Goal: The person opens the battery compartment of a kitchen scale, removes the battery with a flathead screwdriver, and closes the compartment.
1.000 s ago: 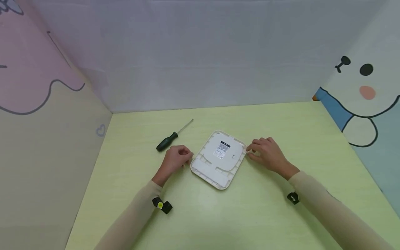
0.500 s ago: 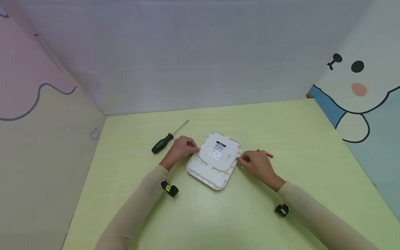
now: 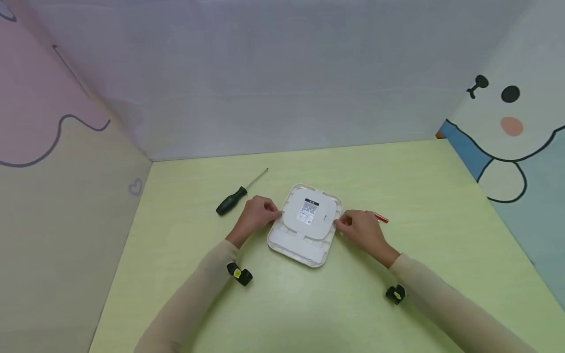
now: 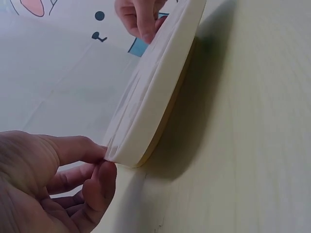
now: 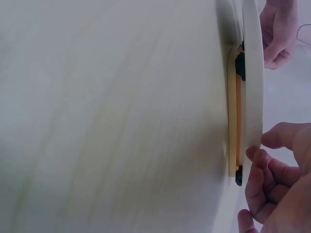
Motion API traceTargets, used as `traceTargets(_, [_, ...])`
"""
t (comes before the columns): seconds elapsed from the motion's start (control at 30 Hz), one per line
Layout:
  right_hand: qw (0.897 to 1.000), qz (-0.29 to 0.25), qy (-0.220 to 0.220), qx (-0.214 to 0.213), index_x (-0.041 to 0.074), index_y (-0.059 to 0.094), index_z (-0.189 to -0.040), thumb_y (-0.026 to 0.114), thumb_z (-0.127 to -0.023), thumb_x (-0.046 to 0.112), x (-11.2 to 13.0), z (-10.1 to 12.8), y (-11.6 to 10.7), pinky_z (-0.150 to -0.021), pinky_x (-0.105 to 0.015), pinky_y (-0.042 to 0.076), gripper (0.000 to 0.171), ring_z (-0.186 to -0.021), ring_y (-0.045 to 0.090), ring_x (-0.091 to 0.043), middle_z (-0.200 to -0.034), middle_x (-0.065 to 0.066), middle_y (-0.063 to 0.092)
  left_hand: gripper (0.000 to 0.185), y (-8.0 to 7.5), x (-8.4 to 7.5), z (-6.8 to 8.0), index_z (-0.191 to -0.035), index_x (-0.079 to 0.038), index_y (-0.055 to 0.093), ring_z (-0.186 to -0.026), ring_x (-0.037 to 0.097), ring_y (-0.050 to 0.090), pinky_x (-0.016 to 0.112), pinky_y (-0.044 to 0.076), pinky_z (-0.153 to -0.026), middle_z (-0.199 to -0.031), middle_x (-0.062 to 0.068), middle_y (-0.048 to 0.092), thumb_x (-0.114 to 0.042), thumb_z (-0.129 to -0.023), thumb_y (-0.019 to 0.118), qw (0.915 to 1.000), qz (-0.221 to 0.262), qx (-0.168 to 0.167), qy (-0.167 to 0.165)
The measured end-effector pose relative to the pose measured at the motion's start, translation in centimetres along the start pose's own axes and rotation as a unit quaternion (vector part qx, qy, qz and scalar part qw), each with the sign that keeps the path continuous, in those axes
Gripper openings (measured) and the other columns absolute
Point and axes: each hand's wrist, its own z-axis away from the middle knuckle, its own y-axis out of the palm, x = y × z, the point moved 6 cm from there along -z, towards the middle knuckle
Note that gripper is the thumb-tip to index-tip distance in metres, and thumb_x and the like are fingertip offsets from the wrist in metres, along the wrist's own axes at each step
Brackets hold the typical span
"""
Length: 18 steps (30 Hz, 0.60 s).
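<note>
A flat white plastic device (image 3: pixel 293 242) with rounded corners lies on the table, its panelled side with a printed label (image 3: pixel 307 211) facing up. My left hand (image 3: pixel 259 212) pinches its left edge between thumb and fingers, close up in the left wrist view. On the opposite edge, my right hand (image 3: pixel 361 227) grips the device with thumb above and curled fingers against the rim. Beneath the rim, the right wrist view shows a tan and orange layer (image 5: pixel 234 116) with black pieces (image 5: pixel 240 66). Whether the device is lifted off the table, I cannot tell.
Left of the device lies a screwdriver (image 3: pixel 232 200) with a dark green handle, its tip pointing away. A thin red object (image 3: pixel 381 217) lies behind my right hand, partly hidden. Printed wall sheets stand around the pale yellow table (image 3: pixel 282 314).
Both hands have come in onto the device's side edges, the right hand uncovering the thin red object. The device's near end has swung slightly to the right.
</note>
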Motion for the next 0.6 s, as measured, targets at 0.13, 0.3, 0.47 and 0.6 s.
traceTargets(0.13, [1.0,-0.002,-0.002,-0.007,0.005,0.074,-0.082,0.066,-0.087,0.021,0.0,-0.4,-0.4,-0.051,-0.022,0.037,0.019,-0.055,0.049,-0.012,-0.065,-0.001,0.064,0.016,0.5,0.1,0.8,-0.072,-0.013,0.072,-0.057,0.012,0.055,0.023,0.043,-0.051,-0.066,0.0,0.066,-0.023,-0.083,0.076,0.9993,0.034,-0.005,-0.01])
traceTargets(0.3, [1.0,-0.002,0.002,-0.01,0.004,0.074,-0.083,0.064,-0.088,0.019,-0.3,-1.1,-0.7,-0.052,-0.023,0.038,0.018,-0.057,0.051,-0.013,-0.07,-0.004,0.068,0.014,1.4,0.3,1.9,-0.073,-0.012,0.071,-0.051,0.012,0.055,0.023,0.043,-0.048,-0.062,0.0,0.067,-0.02,-0.083,0.076,0.9964,0.081,-0.007,-0.023])
traceTargets(0.47, [1.0,0.002,0.013,-0.001,0.004,0.073,-0.087,0.064,-0.091,0.019,-0.6,-1.7,-1.0,-0.055,-0.025,0.04,0.019,-0.062,0.053,-0.016,-0.075,-0.006,0.069,0.013,2.5,0.1,3.1,-0.074,-0.011,0.071,-0.049,0.012,0.055,0.023,0.043,-0.048,-0.06,0.001,0.067,-0.019,-0.083,0.076,0.9945,0.103,0.001,-0.019])
traceTargets(0.6, [1.0,0.003,0.014,0.001,0.004,0.074,-0.089,0.064,-0.092,0.021,-0.7,-2.1,-1.1,-0.056,-0.025,0.041,0.02,-0.064,0.054,-0.017,-0.077,-0.006,0.07,0.014,2.9,-0.2,3.6,-0.073,-0.012,0.07,-0.049,0.011,0.056,0.024,0.044,-0.048,-0.06,0.001,0.067,-0.02,-0.084,0.075,0.9947,0.103,0.001,-0.003])
